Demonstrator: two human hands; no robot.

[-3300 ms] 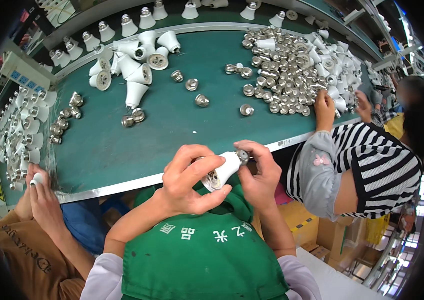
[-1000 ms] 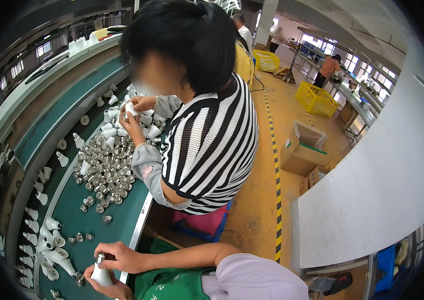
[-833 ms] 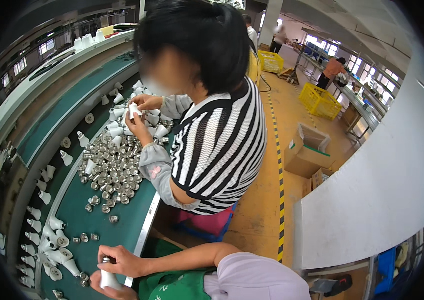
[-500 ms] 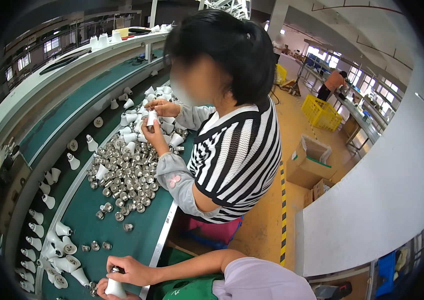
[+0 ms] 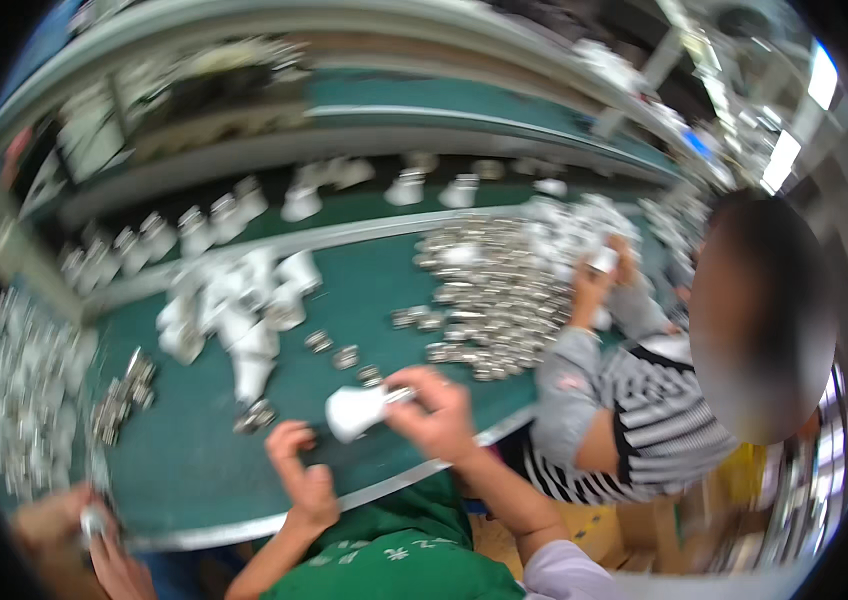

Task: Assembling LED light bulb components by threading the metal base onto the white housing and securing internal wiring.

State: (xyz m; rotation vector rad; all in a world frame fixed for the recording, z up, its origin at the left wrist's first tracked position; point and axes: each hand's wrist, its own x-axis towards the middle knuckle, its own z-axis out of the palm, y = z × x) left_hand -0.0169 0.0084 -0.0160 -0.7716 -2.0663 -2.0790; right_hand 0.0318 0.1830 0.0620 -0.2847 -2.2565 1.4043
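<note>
pale metal edge up front, left hand over it, thumb and fingers apart. right hand pinches a white bulb housing by its metal end, above the green benchtop stretching left to silver caps. farther back, upright housings in a row, blurry.

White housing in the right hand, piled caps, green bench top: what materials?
White housing: probably plastic, judging by its even, opaque white; blur hides the finish, so coated metal is possible.
Piled caps: most likely bare metal, silvery with bright glints.
Green bench top: maybe a rubber or vinyl sheet, uniform with low sheen; painted board can't be ruled out.
</note>
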